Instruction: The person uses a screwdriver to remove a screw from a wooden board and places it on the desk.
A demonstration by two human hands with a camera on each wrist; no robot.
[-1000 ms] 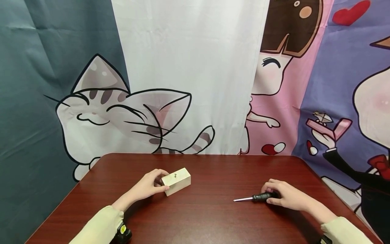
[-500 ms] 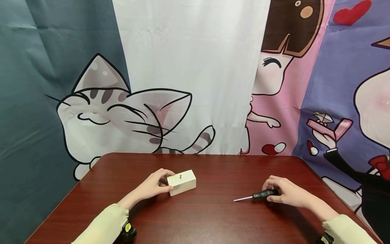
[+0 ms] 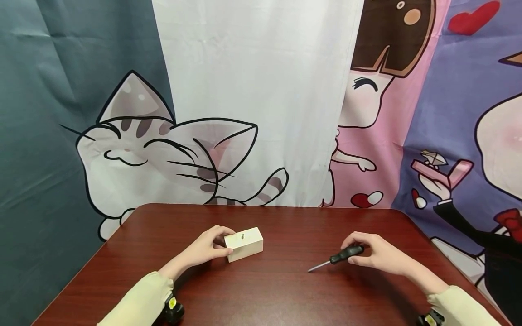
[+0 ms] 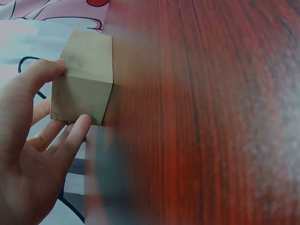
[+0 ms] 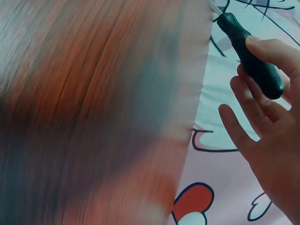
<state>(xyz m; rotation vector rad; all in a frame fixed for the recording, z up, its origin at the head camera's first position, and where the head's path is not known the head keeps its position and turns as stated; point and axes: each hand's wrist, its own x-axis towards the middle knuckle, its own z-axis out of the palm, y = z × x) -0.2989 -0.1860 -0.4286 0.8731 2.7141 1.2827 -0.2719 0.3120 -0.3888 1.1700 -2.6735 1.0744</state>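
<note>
One cartoon backdrop (image 3: 261, 90) behind table (image 3: 281, 290); left hand (image 3: 209, 246) grips pale block (image 3: 246, 246), right hand (image 3: 379, 254) pinches screwdriver (image 3: 340, 256).

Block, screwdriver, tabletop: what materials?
Block: probably bare wood, pale, matte and crisp-edged.
Screwdriver: silvery shaft, likely metal; dark handle with soft sheen, plastic or rubber.
Tabletop: reddish-brown, glossy, streaked like grain; varnished wood or laminate, unclear which.

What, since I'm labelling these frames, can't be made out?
Head view: one end of the pale block, partly hidden by the left hand.
Head view: whether the small dark marks atop it are holes or screws; too small.
Right wrist view: the tip of the screwdriver, cut off by the top edge.
Right wrist view: grain of the tabletop, lower left, blurred.
</note>
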